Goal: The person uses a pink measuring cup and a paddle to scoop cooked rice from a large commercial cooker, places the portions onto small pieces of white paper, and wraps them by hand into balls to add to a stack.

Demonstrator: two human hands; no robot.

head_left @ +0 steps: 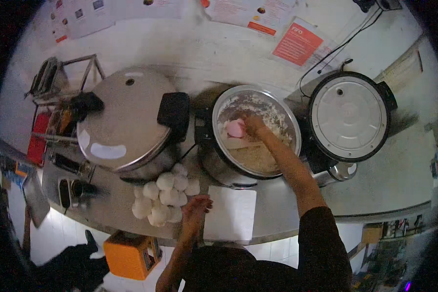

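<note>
Inside the open steel cooker [289,127], which has white rice [260,155] in it, my right hand [252,125] is closed on a pink object [236,128], perhaps a scoop or bowl. My left hand [197,207] is at the counter beside a heap of several white rounded portions [160,204], its fingers loosely curled and apart with nothing visible in them. A white rectangular sheet or board [230,211] lies just right of that hand, below the cooker.
A large lidded cooker [121,117] stands left, another open lid [350,117] right. A wire rack [85,68] and small metal containers [76,192] are at far left. An orange box [129,255] is below the counter [384,190]; another person's dark-clothed leg [75,263] shows lower left.
</note>
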